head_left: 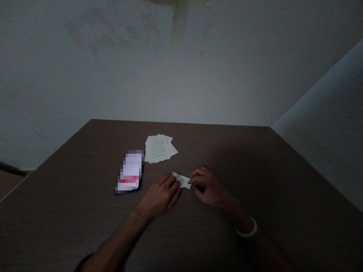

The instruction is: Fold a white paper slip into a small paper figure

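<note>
Small paper slip is lying between two hands, at risk of creasing or tearing

The small, pale paper slip (pixel 185 182) is resting on the dark tabletop (pixel 181 238), directly in front of the person; it is looking thin and light, so uneven pressure could be crumpling it, and opposing pulls at its two ends could be tearing it; a loose touch could be letting it slide or skew; the dim light and the covering fingers could be causing a misjudged edge.

The slip is showing a narrow, roughly straight-sided shape, lying slantwise, with a faint line or crease across it; its left part is disappearing under fingers, and any print is too small to make out.

The left hand (pixel 160 195) is curling palm-down over that end, its fingers bent and touching the paper; the right hand (pixel 211 189) is reaching its fingertips to the other end, partly curled, its thumb sitting apart; whether either is truly gripping, I cannot tell.

Farther out, a stack of printed papers (pixel 159 148) is lying untidily beyond the slip; a phone (pixel 131 169) with a lit, pixelated screen is lying left of it; a pale bracelet (pixel 247 235) is circling the right wrist.
</note>
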A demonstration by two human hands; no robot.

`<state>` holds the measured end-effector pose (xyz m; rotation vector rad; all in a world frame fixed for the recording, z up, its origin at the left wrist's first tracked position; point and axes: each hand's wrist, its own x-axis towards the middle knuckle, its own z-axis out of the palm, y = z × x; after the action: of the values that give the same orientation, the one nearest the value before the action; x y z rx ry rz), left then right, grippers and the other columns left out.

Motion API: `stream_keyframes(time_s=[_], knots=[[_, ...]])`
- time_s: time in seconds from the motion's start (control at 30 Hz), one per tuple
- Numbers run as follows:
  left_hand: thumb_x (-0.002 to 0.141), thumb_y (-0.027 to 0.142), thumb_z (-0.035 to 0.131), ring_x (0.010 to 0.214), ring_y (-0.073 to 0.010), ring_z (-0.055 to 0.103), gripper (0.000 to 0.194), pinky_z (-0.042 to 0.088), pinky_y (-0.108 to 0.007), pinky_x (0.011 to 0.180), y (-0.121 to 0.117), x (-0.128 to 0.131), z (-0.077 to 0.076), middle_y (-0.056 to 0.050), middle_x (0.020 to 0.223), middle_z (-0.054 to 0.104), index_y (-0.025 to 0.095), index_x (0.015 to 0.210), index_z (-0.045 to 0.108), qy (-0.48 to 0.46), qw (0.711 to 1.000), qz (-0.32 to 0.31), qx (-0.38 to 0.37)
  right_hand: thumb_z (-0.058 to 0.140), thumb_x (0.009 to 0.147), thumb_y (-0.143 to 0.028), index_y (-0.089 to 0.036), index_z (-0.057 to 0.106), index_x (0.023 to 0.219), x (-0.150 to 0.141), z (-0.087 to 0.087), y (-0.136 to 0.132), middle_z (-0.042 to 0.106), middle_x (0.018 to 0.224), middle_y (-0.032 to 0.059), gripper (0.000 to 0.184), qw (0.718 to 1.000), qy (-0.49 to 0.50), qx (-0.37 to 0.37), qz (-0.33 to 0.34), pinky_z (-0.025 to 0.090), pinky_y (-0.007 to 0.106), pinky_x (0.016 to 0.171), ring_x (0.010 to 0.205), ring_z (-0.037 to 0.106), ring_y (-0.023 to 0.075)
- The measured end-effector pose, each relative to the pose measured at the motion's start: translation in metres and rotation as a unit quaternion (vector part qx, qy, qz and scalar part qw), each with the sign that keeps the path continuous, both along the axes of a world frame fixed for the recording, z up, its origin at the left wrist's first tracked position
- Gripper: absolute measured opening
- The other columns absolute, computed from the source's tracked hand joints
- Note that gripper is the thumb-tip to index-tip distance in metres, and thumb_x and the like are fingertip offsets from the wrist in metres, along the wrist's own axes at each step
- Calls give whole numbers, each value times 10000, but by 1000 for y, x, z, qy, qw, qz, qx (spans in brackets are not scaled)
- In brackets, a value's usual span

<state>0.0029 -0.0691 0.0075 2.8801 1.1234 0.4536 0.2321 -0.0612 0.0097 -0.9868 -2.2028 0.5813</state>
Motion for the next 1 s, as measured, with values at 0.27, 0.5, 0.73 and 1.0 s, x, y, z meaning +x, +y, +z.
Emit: stream_keyframes(time_s=[0.27, 0.5, 0.73, 1.0], knots=[[961, 226, 477, 1035, -283, 593, 192, 542, -447, 865, 0, -2, -3, -114, 999, 615, 148, 1047, 631, 7, 1000, -8, 24, 669, 783, -82, -217, 704, 891, -1, -5, 0, 641, 956, 37, 176, 999, -49, 11, -13, 452, 341, 835, 919, 552, 191], [938, 220, 511, 1060, -298, 587, 170, 536, -449, 860, -1, -3, -2, -115, 1012, 621, 147, 1033, 631, 18, 999, -17, 32, 662, 842, -159, -217, 708, 885, -1, -5, 0, 638, 946, 37, 86, 997, -70, 24, -12, 438, 353, 840, 911, 548, 191], [964, 186, 451, 990, -260, 617, 185, 539, -429, 852, -2, -1, -1, -94, 941, 640, 130, 975, 627, 5, 999, -34, 32, 636, 866, -156, -226, 706, 879, -2, -2, -1, 635, 949, 38, 100, 997, -77, 19, -13, 434, 363, 843, 922, 550, 195], [945, 202, 479, 896, -240, 595, 178, 537, -417, 811, -3, -2, 0, -77, 887, 603, 142, 879, 632, 23, 999, -37, 21, 610, 896, -177, -205, 677, 888, -4, -4, 0, 627, 989, 51, 73, 995, -97, 24, -14, 434, 368, 847, 938, 533, 201]])
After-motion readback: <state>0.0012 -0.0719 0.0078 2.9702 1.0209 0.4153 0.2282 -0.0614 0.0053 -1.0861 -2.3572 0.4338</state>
